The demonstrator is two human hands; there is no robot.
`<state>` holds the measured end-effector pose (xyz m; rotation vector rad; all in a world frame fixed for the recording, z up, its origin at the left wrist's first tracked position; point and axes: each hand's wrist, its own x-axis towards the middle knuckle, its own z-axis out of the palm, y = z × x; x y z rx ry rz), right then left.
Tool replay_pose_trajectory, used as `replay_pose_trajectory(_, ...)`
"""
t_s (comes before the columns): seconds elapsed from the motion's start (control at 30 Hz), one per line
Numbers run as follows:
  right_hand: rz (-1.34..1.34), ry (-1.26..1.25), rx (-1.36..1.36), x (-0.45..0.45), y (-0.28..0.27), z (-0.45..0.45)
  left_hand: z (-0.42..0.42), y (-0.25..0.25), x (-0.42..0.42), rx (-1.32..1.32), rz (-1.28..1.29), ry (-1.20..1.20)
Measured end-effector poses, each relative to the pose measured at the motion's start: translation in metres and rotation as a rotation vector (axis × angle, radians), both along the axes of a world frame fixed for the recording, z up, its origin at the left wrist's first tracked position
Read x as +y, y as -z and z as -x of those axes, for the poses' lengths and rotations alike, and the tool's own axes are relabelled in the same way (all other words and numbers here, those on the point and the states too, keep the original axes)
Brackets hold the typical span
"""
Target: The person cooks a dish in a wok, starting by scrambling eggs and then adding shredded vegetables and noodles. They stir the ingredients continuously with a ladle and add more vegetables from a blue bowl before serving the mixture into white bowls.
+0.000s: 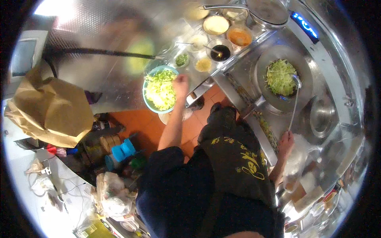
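My left hand (180,83) is at the right rim of a light-blue plastic basin (144,94), its fingers curled over the edge. Shredded pale-green cabbage (160,90) fills this basin, which sits at the steel counter's edge. To the right, my right hand (286,141) is closed around the long handle of a metal ladle (294,108). The ladle's bowl rests against a heap of shredded cabbage (280,76) inside a large wok (262,64) on the stove. Blue flame or light shows at the bottom of the heap.
Bowls of chopped green onion (181,59), minced garlic (203,64), dark sauce (220,53) and orange sauce (239,37) stand beyond the basin. A pan (268,12) sits at the back. Right of the wok is a round metal pot (321,117). A brown paper bag (53,110) stands at left.
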<state>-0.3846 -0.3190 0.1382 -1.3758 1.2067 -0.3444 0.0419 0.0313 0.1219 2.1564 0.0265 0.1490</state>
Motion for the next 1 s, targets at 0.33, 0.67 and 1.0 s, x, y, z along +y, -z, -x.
replay_pose_trajectory(0.33,0.105,0.069,0.024,0.015,0.014,-0.025,-0.164,0.071,0.246,0.017,-0.565,-0.409)
replay_pose_trajectory(0.67,0.241,0.002,0.118,0.05,-0.002,-0.059,-0.17,0.075,0.257,-0.153,-0.511,-0.061)
replay_pose_trajectory(1.0,0.154,0.073,0.061,0.037,0.016,-0.059,-0.099,-0.011,0.236,-0.279,-0.151,-0.222)
